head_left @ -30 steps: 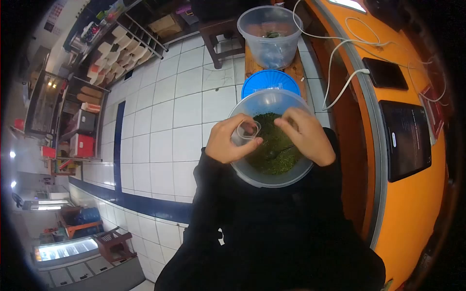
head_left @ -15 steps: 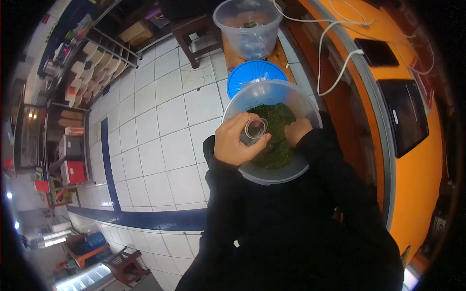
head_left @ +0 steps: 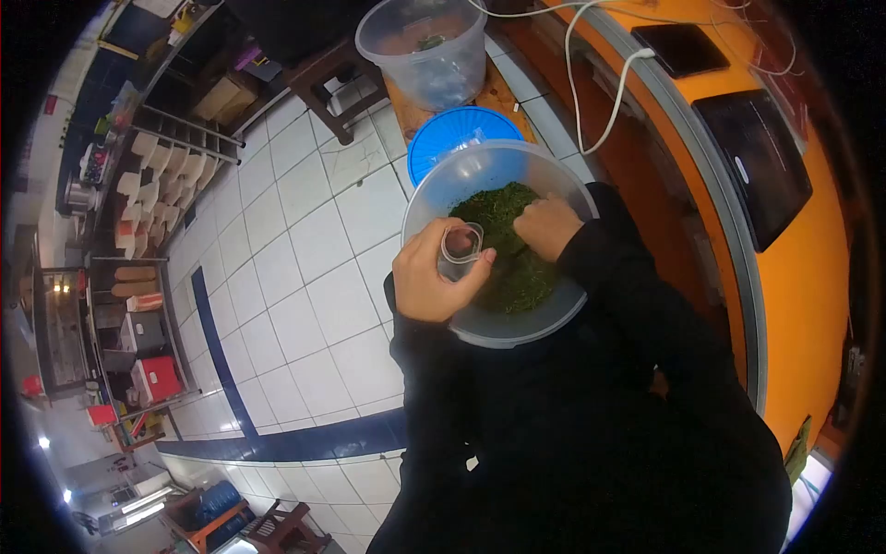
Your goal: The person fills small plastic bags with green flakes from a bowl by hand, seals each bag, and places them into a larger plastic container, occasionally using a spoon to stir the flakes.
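Note:
A large translucent plastic tub point(head_left: 434, 198) rests close against my body, with finely chopped green leaves point(head_left: 503, 208) covering its bottom. My left hand point(head_left: 432, 277) is closed around a small clear plastic cup point(head_left: 461, 244), held upright over the near left part of the tub. The mouth of the cup faces up toward me, and its contents are hard to make out. Inside the tub, on the right, my right hand point(head_left: 549, 226) has its fingers curled down into the leaves. Its fingertips are hidden there.
Beyond the tub lies a round blue lid point(head_left: 443, 138). Behind it, another translucent bucket point(head_left: 429, 78) stands on a wooden bench point(head_left: 512, 97). Along my right runs an orange counter point(head_left: 803, 305) with a black tablet point(head_left: 757, 162), a second dark device point(head_left: 681, 49) and a white cable point(head_left: 574, 92).
My right hand has shifted up and slightly left within the tub, with its fingers in the leaves. My left hand still holds the cup. The whole view has turned a little.

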`<move>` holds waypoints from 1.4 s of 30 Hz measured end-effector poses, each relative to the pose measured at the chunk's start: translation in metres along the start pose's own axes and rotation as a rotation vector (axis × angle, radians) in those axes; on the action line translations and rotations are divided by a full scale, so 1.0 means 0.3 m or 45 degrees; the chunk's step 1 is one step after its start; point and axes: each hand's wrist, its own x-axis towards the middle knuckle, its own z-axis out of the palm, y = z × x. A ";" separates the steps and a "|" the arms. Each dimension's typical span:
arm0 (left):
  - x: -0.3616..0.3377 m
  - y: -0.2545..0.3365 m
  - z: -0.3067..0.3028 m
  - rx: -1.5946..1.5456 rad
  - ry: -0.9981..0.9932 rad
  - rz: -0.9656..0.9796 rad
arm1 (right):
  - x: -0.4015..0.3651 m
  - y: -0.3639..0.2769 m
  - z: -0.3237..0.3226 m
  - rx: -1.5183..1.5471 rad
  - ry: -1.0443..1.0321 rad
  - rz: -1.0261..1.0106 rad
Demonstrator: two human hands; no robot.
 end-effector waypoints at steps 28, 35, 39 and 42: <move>0.004 0.000 0.006 -0.074 0.003 -0.051 | 0.156 -0.118 -0.009 0.022 0.069 -0.225; -0.006 -0.013 0.007 -0.105 0.033 -0.061 | 0.186 -0.093 -0.053 0.006 0.351 -0.217; 0.000 0.002 -0.002 -0.107 0.012 -0.040 | 0.198 -0.117 -0.033 0.059 0.039 -0.298; -0.004 -0.005 0.003 -0.097 0.043 -0.070 | 0.194 -0.069 -0.065 0.051 -0.011 -0.296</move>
